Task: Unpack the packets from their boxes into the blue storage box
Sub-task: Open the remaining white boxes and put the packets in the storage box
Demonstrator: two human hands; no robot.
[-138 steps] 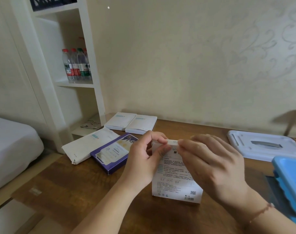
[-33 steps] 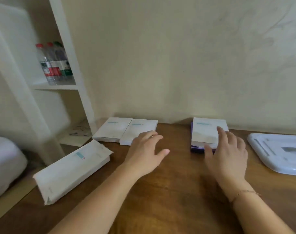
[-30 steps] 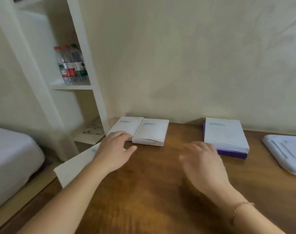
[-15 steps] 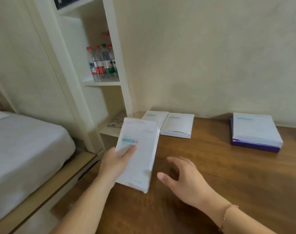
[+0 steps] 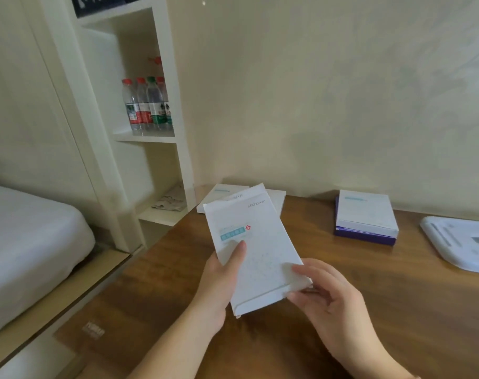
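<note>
Print on the white box (image 5: 256,250) blurs, and it partly hides two flat white boxes (image 5: 222,194) behind. Half a second ago only the left hand (image 5: 222,280) held it; now the right hand (image 5: 323,296) also grips its near corner, raised above the desk (image 5: 369,296) near the left edge, bare wood all around.

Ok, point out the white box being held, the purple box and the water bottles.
white box (image 5: 257,247): head view, middle of its speckled front face.
purple box (image 5: 365,237): head view, its purple front edge under the white box stacked on it.
water bottles (image 5: 148,105): head view, labels of the shelf cluster.
</note>
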